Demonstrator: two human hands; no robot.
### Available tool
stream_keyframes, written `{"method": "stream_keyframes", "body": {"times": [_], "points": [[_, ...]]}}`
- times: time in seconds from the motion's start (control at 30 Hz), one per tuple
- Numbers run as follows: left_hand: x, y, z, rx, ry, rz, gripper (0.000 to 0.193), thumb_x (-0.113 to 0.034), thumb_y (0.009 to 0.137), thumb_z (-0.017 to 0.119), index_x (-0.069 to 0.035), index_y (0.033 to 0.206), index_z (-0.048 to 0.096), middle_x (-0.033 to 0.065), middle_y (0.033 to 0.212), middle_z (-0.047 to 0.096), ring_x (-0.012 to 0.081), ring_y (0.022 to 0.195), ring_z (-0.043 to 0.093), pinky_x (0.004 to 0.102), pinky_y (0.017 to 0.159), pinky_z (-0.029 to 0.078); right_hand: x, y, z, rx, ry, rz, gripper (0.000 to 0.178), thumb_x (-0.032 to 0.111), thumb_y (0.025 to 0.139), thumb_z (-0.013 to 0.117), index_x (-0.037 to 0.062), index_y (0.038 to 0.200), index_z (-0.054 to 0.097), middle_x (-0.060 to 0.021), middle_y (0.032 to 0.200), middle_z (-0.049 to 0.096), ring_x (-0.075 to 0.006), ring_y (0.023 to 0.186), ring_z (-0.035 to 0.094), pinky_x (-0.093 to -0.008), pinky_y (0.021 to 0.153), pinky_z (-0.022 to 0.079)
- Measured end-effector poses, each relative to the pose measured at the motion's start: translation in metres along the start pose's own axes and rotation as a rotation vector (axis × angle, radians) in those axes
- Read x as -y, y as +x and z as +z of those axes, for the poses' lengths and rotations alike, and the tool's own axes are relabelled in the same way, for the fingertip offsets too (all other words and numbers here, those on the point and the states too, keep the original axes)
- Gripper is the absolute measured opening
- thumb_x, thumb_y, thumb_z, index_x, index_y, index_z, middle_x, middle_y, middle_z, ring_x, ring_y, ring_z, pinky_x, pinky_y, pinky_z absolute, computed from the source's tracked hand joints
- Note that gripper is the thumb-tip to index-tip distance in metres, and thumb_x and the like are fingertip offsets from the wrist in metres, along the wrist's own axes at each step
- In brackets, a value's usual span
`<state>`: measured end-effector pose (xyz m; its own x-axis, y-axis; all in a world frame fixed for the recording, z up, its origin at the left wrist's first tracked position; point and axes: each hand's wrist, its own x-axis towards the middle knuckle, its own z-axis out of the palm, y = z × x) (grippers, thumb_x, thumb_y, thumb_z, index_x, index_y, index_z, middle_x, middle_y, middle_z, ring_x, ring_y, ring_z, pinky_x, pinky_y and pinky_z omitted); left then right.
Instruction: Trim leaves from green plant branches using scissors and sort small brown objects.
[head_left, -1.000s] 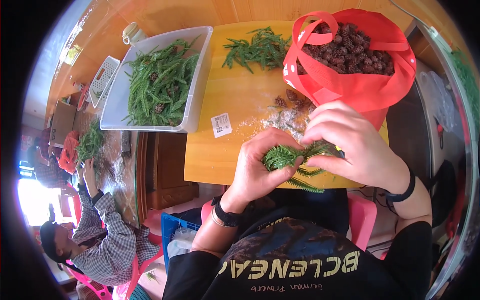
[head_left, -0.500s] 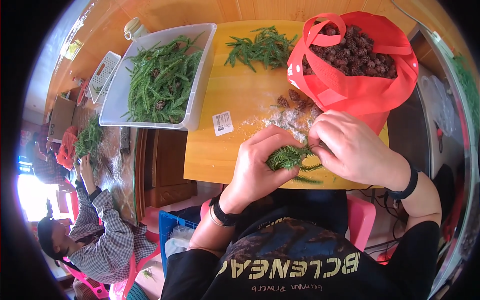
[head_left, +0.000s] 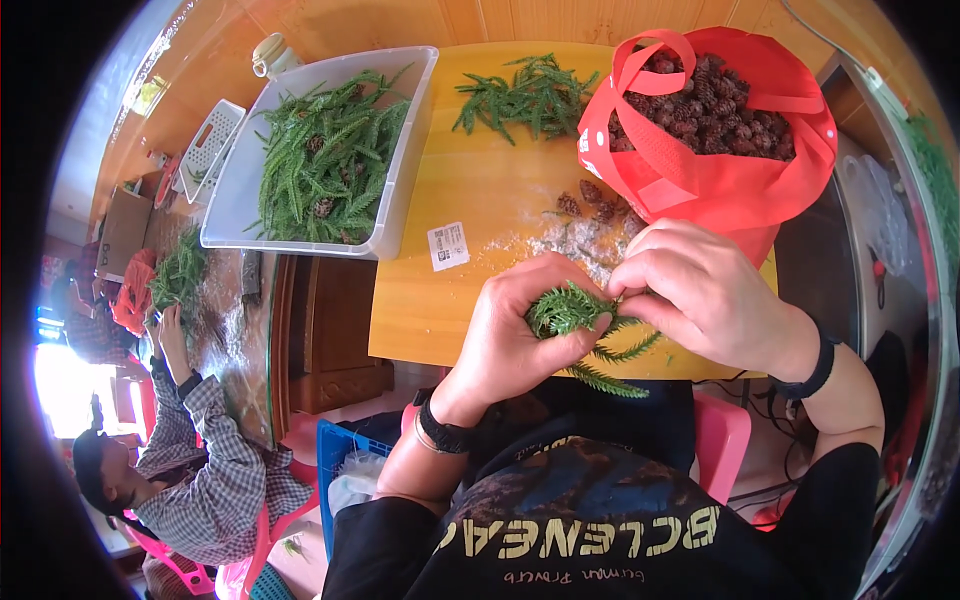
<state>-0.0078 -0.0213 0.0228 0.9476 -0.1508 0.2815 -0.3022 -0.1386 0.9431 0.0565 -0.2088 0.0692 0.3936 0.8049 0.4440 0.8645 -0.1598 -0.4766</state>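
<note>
My left hand is closed round a green artificial pine sprig, its needled tips fanning out past the thumb over the table's near edge. At the sprig's right end the thumb and fingers of my right hand pinch together; what lies between those fingertips is too small to make out. Just beyond my hands, a few brown pine cones lie beside a patch of white flakes on the yellow table.
A red bag full of pine cones stands at the far right. Behind left is a clear plastic bin of green sprigs; more sprigs lie at the back. A white label rests mid-table. Another person works at a table on the left.
The sprig has turned in my left hand, so its loose tips now hang lower toward me. My right fingertips have shifted slightly left, still close to the sprig's end.
</note>
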Motion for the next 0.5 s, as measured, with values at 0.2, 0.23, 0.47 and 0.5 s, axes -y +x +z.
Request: {"method": "stream_keyframes", "body": {"times": [0.2,0.23,0.47,0.5], "points": [[-0.004,0.002,-0.002,0.046,-0.055,-0.076,0.015,-0.004,0.068,0.067,-0.001,0.082,0.062,0.0059,0.081,0.061,0.0142,0.077,0.056,0.0264,0.072,0.043,0.008,0.003,-0.009,0.042,-0.141,0.010,0.022,0.004,0.066,0.070,0.0051,0.083,0.055,-0.0074,0.076,0.057,-0.0253,0.073,0.057,-0.0351,0.064,0.046],[-0.005,0.003,-0.002,0.061,-0.057,-0.091,0.015,-0.004,0.068,0.067,-0.001,0.082,0.062,0.0061,0.081,0.061,0.0144,0.078,0.056,0.0266,0.072,0.043,0.009,0.003,-0.011,0.042,-0.142,0.011,0.022,0.004,0.066,0.070,0.0051,0.083,0.055,-0.0074,0.076,0.057,-0.0253,0.073,0.057,-0.0351,0.064,0.046],[-0.003,0.007,-0.008,0.141,-0.113,-0.021,0.014,-0.005,0.069,0.068,-0.001,0.080,0.061,0.0056,0.075,0.059,0.0140,0.071,0.056,0.0266,0.065,0.044,0.016,0.009,-0.021,0.168,-0.245,0.008,0.016,0.006,0.065,0.068,0.0067,0.076,0.056,-0.0038,0.073,0.057,-0.0224,0.068,0.058,-0.0321,0.061,0.043],[-0.003,0.007,-0.009,0.162,-0.149,-0.039,0.013,-0.005,0.069,0.067,-0.001,0.080,0.060,0.0047,0.075,0.059,0.0125,0.072,0.056,0.0259,0.065,0.044,0.018,0.011,-0.022,0.187,-0.270,-0.002,0.014,0.008,0.065,0.067,0.0074,0.073,0.056,-0.0031,0.072,0.057,-0.0215,0.067,0.058,-0.0311,0.060,0.043]]}}
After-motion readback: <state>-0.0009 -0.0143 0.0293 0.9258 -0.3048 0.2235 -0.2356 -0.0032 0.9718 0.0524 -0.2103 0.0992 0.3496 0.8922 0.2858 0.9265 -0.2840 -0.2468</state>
